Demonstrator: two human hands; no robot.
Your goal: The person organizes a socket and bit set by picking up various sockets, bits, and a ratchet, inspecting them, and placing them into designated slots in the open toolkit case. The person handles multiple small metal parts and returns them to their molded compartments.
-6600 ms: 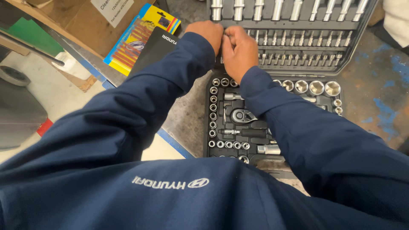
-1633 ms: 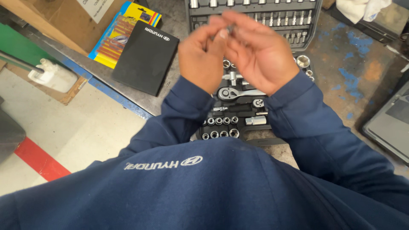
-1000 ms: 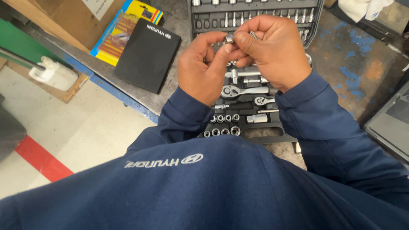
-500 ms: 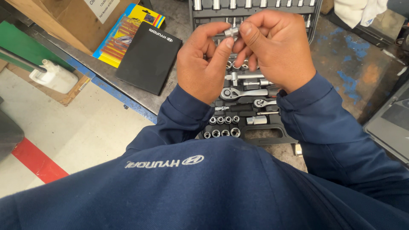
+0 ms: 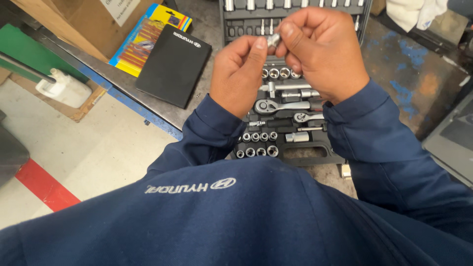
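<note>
Silvery metal glints between both sets of fingertips: the left hand [image 5: 241, 74] and right hand [image 5: 322, 51] pinch one small socket piece [image 5: 274, 39] together, lifted above the open socket case [image 5: 315, 155]. Half a second back they sat a touch lower and closer to the body; now they've drifted up toward twelve o'clock, fingers working the piece. A ratchet [image 5: 276, 105] lies in the tray below. At ten o'clock, a black pouch [image 5: 172, 64] rests on the metal bench [image 5: 404, 83].
</note>
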